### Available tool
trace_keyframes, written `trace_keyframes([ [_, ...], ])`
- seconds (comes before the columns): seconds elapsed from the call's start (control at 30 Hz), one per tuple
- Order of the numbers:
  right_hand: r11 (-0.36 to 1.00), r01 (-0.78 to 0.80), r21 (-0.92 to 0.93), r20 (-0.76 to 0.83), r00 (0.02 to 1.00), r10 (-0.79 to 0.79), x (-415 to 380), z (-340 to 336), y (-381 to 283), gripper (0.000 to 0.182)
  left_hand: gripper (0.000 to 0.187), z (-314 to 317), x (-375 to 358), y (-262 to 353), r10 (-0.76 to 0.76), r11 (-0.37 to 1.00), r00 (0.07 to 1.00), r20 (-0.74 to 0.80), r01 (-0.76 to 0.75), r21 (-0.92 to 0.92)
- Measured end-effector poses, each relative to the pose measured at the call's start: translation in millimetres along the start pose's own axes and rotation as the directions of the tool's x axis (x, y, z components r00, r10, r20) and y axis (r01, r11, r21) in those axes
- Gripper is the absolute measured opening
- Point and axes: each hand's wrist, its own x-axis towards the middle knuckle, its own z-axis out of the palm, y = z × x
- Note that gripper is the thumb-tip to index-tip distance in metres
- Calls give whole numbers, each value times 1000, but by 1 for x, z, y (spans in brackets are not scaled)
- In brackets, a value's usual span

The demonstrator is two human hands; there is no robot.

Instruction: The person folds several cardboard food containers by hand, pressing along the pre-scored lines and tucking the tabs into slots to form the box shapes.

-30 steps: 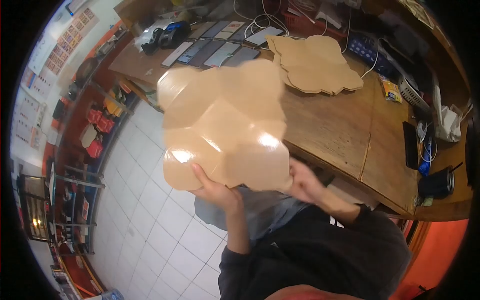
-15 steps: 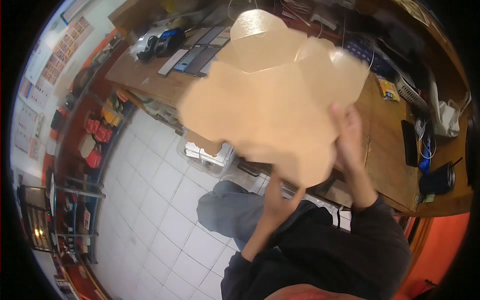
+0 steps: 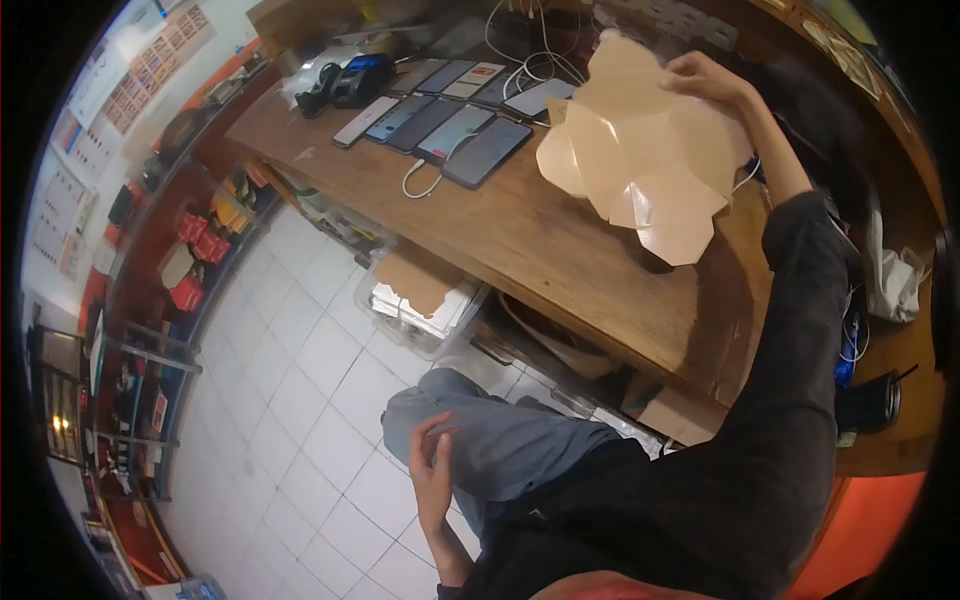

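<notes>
Cardboard up in my right hand (image 3: 708, 78): I'm pinching the flat, creased box blank (image 3: 640, 150) by its top edge, arm stretched out over the wooden table (image 3: 560, 250), and the sheet hangs tilted above the far part of the tabletop, its lower flaps just over the wood or brushing it, I can't tell which. My left hand (image 3: 432, 470) is down by my knee, fingers loose and half curled, holding nothing. Beside the blank, toward the left, a row of phones (image 3: 440, 115) lies face up, a white cable (image 3: 420, 185) trailing off one of them. Under the table edge a clear plastic bin (image 3: 425, 305) sits on the tiled floor with a brown piece of card resting on top of what's inside it. At the far right of the table there's a dark cup (image 3: 868, 400) and a crumpled white bag (image 3: 893, 280), well apart from my grip. My read: this is the setting-down step, the blank on its way to the tabletop. What the next move asks for, I reckon, is a level lowering so the flaps don't fold under, and keeping the sheet clear of the phones before I let go.
</notes>
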Motion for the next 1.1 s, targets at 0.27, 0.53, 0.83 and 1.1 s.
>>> trace_keyframes([
  [0.27, 855, -280, -437, -297, 942, 157, 7, 52, 27, 39, 26, 8, -2, 5, -44, 999, 999, 2, 43, 23],
  [0.53, 769, -639, 34, -24, 768, 640, -87, 76, 107, 83, 26, -1, 19, -5, -55, 998, 998, 32, 55, -9],
  [0.83, 636, -487, 599, 1, 794, 608, -85, 101, 107, 73, 23, 33, 22, 18, 106, 988, 987, 123, -90, -125],
  [1.1, 724, -101, 682, -325, 845, 424, -100, 117, 62, 53, 23, 29, 0, 22, 105, 985, 984, 146, -83, -150],
])
